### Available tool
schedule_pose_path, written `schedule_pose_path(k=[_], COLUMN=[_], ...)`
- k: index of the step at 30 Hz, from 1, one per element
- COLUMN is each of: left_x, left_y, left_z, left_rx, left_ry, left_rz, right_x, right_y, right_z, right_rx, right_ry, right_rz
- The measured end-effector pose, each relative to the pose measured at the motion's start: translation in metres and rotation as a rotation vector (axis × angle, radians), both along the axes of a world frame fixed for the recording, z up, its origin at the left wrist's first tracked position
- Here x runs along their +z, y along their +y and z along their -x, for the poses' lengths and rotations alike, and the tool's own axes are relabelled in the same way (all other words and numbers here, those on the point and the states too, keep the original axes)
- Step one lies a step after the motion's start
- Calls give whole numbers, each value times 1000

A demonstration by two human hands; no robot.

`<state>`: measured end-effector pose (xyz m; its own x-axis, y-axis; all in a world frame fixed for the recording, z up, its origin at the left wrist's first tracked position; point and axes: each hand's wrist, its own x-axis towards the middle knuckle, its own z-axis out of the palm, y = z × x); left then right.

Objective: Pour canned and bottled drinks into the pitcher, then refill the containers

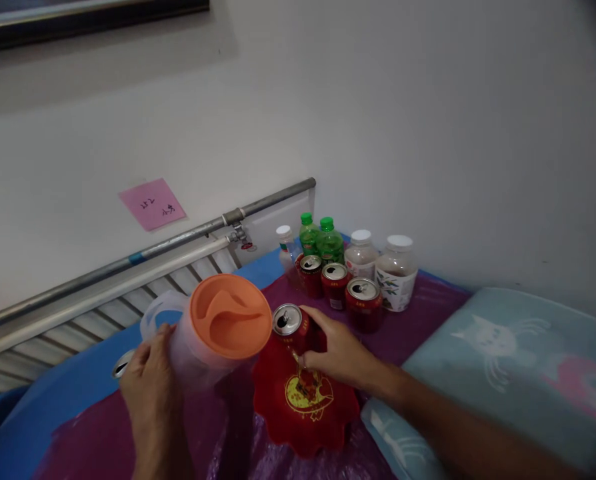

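Observation:
My left hand [151,380] is closed around the handle of a translucent pitcher [193,363]. An orange lid [231,317] caps this pitcher. My right hand [338,350] grips an opened red drink can [298,330] by its side, just right of the lid. Below the can lies a red scalloped dish [303,427] with a yellow print on it. Whether the can touches the dish I cannot tell. Past my left hand shows the top of another opened can [123,364], its body mostly hidden.
Several opened red cans [364,300] stand beyond my right hand, in front of green-capped bottles [331,240] and white-capped bottles [398,273]. Purple plastic sheeting [193,440] covers the blue surface [73,380]. A light-blue cushion [508,373] lies right; a radiator [128,310] borders the left.

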<state>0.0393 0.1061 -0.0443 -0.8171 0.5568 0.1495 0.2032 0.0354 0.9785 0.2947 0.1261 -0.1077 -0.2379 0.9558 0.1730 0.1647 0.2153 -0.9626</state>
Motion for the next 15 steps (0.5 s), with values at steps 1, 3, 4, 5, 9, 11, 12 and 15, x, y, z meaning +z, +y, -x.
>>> schedule_pose_path(k=[1, 3, 4, 5, 9, 11, 12, 15], left_x=[5, 14, 18, 22, 26, 23, 21, 16], left_y=[-2, -7, -9, -11, -15, -15, -15, -14], left_z=[-4, -10, -13, -15, -14, -10, -8, 1], left_rx=[45, 112, 127, 135, 167, 172, 169, 169], left_ry=[9, 26, 29, 29, 62, 113, 134, 180], left_rz=[21, 38, 31, 26, 27, 27, 18, -19], right_x=[-1, -1, -2, -2, -3, -3, -3, -3], right_y=[0, 0, 0, 0, 0, 0, 0, -1], right_z=[0, 1, 1, 1, 1, 1, 1, 2], right_rx=[1, 3, 0, -2, -1, 11, 17, 23], right_ry=[-4, -15, -24, -34, -84, -111, -122, -154], right_rz=[-6, -20, -24, -26, -51, -75, -84, -88])
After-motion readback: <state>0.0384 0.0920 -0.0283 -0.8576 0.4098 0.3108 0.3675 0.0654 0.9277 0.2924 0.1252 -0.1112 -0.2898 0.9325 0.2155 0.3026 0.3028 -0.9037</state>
